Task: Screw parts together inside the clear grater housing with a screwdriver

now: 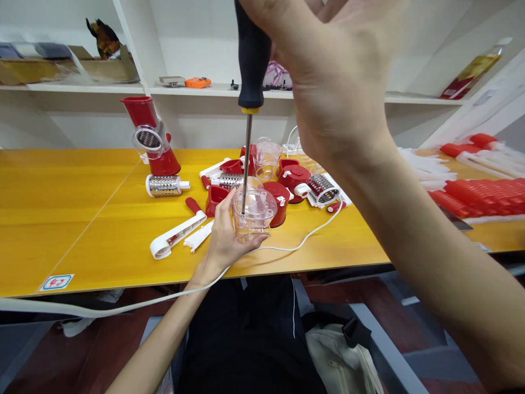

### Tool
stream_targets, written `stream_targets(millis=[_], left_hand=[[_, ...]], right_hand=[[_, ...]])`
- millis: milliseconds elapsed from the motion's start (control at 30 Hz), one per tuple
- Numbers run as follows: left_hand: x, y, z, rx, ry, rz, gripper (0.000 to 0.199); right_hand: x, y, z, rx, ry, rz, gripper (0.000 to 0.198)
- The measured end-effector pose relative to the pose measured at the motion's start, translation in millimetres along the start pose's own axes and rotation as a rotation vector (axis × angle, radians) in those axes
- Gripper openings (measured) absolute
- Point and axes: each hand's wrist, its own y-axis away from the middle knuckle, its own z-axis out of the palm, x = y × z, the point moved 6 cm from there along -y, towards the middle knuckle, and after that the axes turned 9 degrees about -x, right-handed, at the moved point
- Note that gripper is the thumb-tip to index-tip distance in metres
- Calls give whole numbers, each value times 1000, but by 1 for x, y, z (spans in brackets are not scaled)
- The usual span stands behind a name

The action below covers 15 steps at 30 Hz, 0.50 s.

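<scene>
My right hand (332,60) is raised high and closed around the black handle of a screwdriver (251,60). The screwdriver points straight down, and its tip meets a clear plastic housing (256,210). Fingers and thumb of my left hand (227,235) grip that housing from the left and below, just above the table's front part. Beside my left hand lie a white crank handle with a red knob (174,235) and a white plastic piece (199,235). Behind the housing are a red base (279,202) and a red part (215,200).
An assembled red rotary grater (153,139) stands at the back left, near a metal grater drum (164,185). Another drum (324,189) lies to the right. A white cable (303,241) crosses the front. Red-and-white packed pieces (484,197) fill the right side, below a shelf (217,92).
</scene>
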Motion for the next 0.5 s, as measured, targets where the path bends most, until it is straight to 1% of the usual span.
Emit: stream_targets(millis=[100, 200, 400, 500], left_hand=[[1, 0, 0, -7, 2, 1, 111], [2, -1, -1, -12, 7, -7, 113], [3, -1, -1, -18, 11, -1, 111], [1, 0, -1, -19, 8, 1, 113]], right_hand=[[3, 5, -7, 78, -45, 14, 68], [6, 8, -14, 115, -65, 8, 53], [9, 8, -16, 161, -113, 41, 45], [9, 7, -17, 177, -113, 17, 43]])
